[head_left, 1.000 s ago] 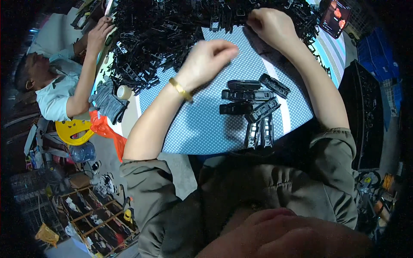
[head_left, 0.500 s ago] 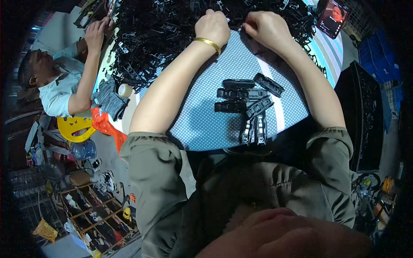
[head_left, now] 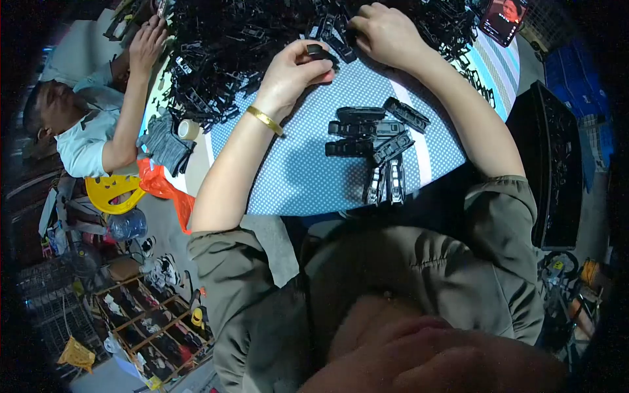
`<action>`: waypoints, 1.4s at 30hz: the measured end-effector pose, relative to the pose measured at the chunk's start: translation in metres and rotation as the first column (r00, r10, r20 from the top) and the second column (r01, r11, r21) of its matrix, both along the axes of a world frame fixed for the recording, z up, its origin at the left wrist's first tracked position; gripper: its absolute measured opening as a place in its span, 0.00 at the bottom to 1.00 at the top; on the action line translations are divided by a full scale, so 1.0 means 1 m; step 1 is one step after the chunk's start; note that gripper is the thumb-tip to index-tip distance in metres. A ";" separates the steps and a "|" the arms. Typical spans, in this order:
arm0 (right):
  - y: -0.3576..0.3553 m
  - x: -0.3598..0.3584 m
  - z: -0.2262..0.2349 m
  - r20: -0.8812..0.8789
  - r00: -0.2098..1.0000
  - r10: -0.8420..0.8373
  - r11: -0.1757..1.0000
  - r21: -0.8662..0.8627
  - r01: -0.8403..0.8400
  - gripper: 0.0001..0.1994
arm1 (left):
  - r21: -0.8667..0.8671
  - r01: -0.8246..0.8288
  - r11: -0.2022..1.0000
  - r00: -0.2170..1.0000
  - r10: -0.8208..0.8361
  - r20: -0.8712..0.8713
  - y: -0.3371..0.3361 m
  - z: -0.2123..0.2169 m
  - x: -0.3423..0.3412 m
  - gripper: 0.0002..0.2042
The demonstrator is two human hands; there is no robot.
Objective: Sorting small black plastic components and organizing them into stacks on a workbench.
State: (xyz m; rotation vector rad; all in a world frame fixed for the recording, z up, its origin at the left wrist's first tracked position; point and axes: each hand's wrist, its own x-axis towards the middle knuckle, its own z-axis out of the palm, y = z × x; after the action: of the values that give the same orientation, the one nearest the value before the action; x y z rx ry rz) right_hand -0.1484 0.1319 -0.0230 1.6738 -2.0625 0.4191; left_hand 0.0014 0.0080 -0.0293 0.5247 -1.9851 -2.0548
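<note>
My left hand (head_left: 288, 77) pinches a small dark plastic piece (head_left: 320, 52) between thumb and fingers, just in front of a heap of black plastic parts (head_left: 229, 46). At the heap's near edge, my right hand (head_left: 388, 38) has its fingers curled downward; what they hold, if anything, is hidden. Several long black moulded pieces (head_left: 362, 130) lie grouped on the blue dotted table cover (head_left: 295, 183), nearer to me than both hands. Some lie crosswise, and a pair (head_left: 395, 180) points toward me at the table's edge.
A person (head_left: 92, 131) sits at the left with a hand by the heap. Near them lie a tape roll (head_left: 189, 129), a grey cloth (head_left: 165, 143) and a red plastic bag (head_left: 164, 191). A phone (head_left: 503, 19) stands far right; a large black bin (head_left: 557, 164) is beside the table.
My left hand has drawn back from the heap toward the left and now shows a dark piece in its pinch. My right hand has shifted slightly left and farther away.
</note>
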 end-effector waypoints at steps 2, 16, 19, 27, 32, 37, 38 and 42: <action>0.005 -0.002 0.008 0.098 0.995 0.013 1.000 0.019 -0.015 0.09 | 0.037 0.027 0.999 0.999 -0.029 0.038 0.004 0.007 0.003 0.12; 0.028 -0.019 0.031 0.409 0.912 -0.033 0.991 0.129 -0.022 0.09 | 0.135 0.183 0.974 0.971 -0.201 0.129 0.005 -0.004 0.003 0.13; 0.018 0.004 0.018 0.143 0.970 -0.198 0.963 0.214 0.165 0.10 | 0.168 0.173 0.970 0.971 -0.196 0.137 0.004 -0.004 0.004 0.12; 0.017 0.011 0.027 0.578 0.775 0.254 0.967 -0.178 -0.184 0.08 | 0.191 0.111 0.975 0.987 -0.131 0.096 0.003 0.003 0.005 0.14; 0.011 0.000 0.000 0.420 0.786 0.452 0.892 -0.199 -0.406 0.11 | 0.247 0.085 0.965 0.996 -0.089 0.005 0.001 0.005 0.002 0.12; 0.005 0.008 -0.003 0.668 0.643 0.375 0.924 -0.320 -0.207 0.12 | 0.345 0.047 0.937 0.999 -0.043 -0.019 -0.004 -0.001 0.002 0.11; 0.007 0.005 -0.002 0.791 0.560 0.248 0.969 -0.201 -0.146 0.12 | 0.361 0.042 0.931 0.999 -0.032 -0.036 -0.002 -0.001 0.000 0.11; 0.004 0.003 -0.002 0.927 0.351 0.134 0.990 -0.113 -0.080 0.13 | 0.357 0.036 0.933 0.998 -0.018 -0.054 -0.008 -0.002 0.002 0.10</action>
State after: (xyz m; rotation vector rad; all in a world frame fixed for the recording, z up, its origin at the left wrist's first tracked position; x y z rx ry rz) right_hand -0.1452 0.1356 -0.0250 1.6941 -2.5951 1.8607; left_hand 0.0030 0.0003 -0.0313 0.5079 -1.6012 -2.4371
